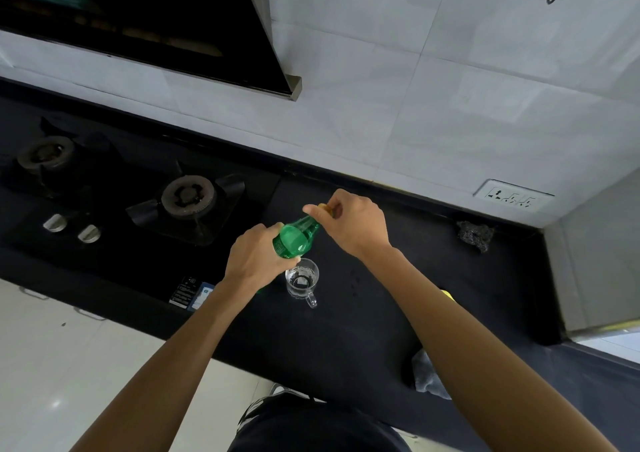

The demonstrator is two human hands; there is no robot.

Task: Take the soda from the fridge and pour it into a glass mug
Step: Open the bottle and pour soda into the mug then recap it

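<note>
Item: green soda bottle (296,238), centre of the frame, held tilted above the black counter (381,313), neck toward the upper right.
Left hand (256,261): wrapped around the bottle's lower body, fingers closed on it.
Right hand (349,223): curled over the bottle's top, fingertips pinching the yellowish cap (325,209). Whether the cap is loosened cannot be told.
Glass mug (302,280): upright on the counter just below the bottle, handle toward the lower edge of the frame; appears clear, no green liquid visible inside.
Gas hob (138,195): left of centre, two burners, two silver knobs (72,228).
Wall socket (512,197): right side, on the pale tiled wall.
Dark scrubber (474,235): right, at the counter's back edge.
Grey cloth (427,377): lower right, on the counter's front edge.
</note>
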